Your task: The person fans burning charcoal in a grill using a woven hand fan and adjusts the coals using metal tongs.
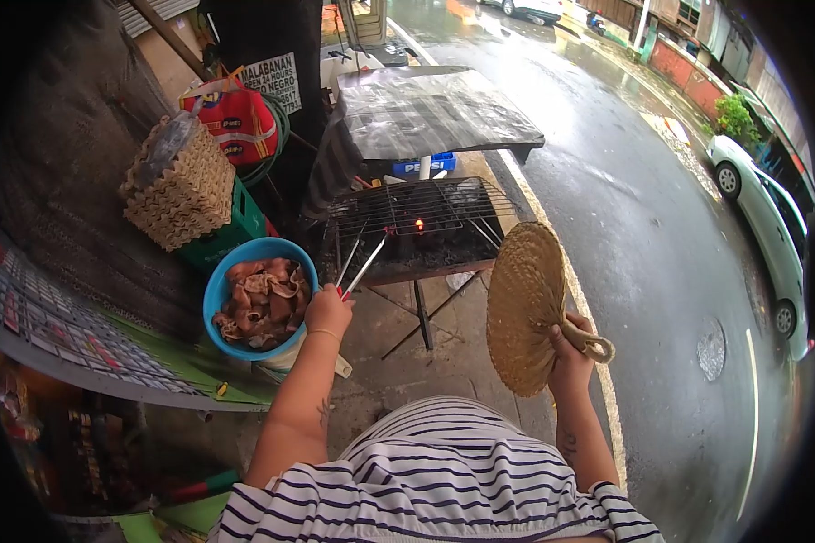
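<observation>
My left hand (328, 312) is closed around a pair of metal tongs (364, 261) with red on the grip. The tongs' tips reach toward the near left edge of the charcoal grill (398, 253), where a small orange glow shows among dark coals under the wire grate (407, 206). In my right hand (571, 355) is a round woven hand fan (525, 308), gripped by its looped handle and held upright to the right of the grill. Beside my left hand stands a blue basin (210, 312) filled with brownish-pink pieces of meat (267, 303).
Behind the grill is a table with a dark plastic cover (435, 109); a blue Pepsi crate (426, 166) sits below it. Stacked egg trays (177, 185) rest on a green crate (231, 222) at left. A wet road (643, 244) with a parked white car (761, 226) lies right.
</observation>
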Motion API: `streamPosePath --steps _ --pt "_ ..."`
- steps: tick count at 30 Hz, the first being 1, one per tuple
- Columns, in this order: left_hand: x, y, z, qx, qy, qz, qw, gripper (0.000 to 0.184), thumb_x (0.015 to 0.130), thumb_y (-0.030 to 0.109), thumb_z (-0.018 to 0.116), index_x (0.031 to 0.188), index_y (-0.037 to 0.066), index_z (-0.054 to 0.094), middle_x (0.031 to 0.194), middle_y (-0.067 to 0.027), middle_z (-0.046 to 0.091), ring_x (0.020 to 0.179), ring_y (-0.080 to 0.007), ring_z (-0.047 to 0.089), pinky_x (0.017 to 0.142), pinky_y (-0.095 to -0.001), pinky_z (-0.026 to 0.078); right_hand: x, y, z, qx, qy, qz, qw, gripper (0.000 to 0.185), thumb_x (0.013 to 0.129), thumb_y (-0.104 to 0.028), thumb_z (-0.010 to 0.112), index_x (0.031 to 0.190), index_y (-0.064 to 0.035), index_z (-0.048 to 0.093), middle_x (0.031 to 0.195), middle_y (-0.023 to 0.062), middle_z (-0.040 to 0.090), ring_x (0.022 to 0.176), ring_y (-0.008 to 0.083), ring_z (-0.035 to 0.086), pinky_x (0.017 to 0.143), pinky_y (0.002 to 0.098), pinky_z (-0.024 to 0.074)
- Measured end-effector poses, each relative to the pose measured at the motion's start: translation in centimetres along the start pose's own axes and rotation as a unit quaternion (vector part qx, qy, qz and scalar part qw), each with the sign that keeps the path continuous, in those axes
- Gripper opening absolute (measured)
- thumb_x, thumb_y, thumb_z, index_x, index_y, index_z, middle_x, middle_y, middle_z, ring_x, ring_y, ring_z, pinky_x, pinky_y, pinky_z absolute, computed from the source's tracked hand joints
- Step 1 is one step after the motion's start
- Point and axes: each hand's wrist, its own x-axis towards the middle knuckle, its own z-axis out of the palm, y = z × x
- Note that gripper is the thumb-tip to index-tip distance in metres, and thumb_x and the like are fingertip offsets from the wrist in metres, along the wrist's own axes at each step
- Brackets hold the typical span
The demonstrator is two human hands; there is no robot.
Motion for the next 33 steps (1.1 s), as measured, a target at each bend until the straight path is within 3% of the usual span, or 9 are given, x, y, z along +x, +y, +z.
streamPosePath --steps 3,10,27,33 --pt "0.9 1.8 -1.0 0.011 0.004 0.007 1.0 0.039 0.078 0.029 0.071 0.101 0.002 0.055 0.095 -0.0214 0.063 0.09 -0.0371 0.063 0.076 -0.0449 0.051 -0.6 -0.2 -0.6 -0.06 -0.005 -0.006 0.998 0.027 0.082 -0.009 0.066 0.105 -0.0013 0.055 0.096 0.0036 0.058 0.091 0.0118 0.052 0.082 0.0252 0.0403" --pt "1.1 1.1 1.1 0.005 0.039 0.025 0.999 0.034 0.076 0.024 0.072 0.098 0.005 0.054 0.09 -0.0205 0.064 0.086 -0.0376 0.064 0.073 -0.0457 0.051 -1.4 -0.3 -0.7 -0.012 0.008 0.007 1.0 0.027 0.082 -0.007 0.068 0.105 -0.0012 0.056 0.095 0.0034 0.059 0.089 0.0112 0.052 0.081 0.0251 0.0409" --pt "0.0 -0.9 2.9 -0.005 -0.014 -0.009 1.0 0.038 0.072 0.023 0.076 0.098 0.005 0.055 0.091 -0.0187 0.064 0.087 -0.0372 0.062 0.074 -0.0469 0.05 -0.7 -0.4 1.8 -0.025 -0.057 0.029 0.998 0.029 0.084 -0.009 0.068 0.108 -0.0007 0.053 0.1 0.0037 0.057 0.094 0.0122 0.051 0.085 0.0254 0.0406" --pt "-0.4 -0.9 3.0 -0.024 -0.021 -0.015 0.999 0.038 0.071 0.025 0.076 0.097 0.005 0.056 0.092 -0.0186 0.064 0.089 -0.0363 0.063 0.074 -0.0458 0.05 -0.7 -0.6 2.3 -0.033 -0.058 0.023 0.998 0.029 0.081 -0.007 0.07 0.106 -0.002 0.055 0.095 0.0021 0.06 0.087 0.0098 0.053 0.077 0.0243 0.0432"
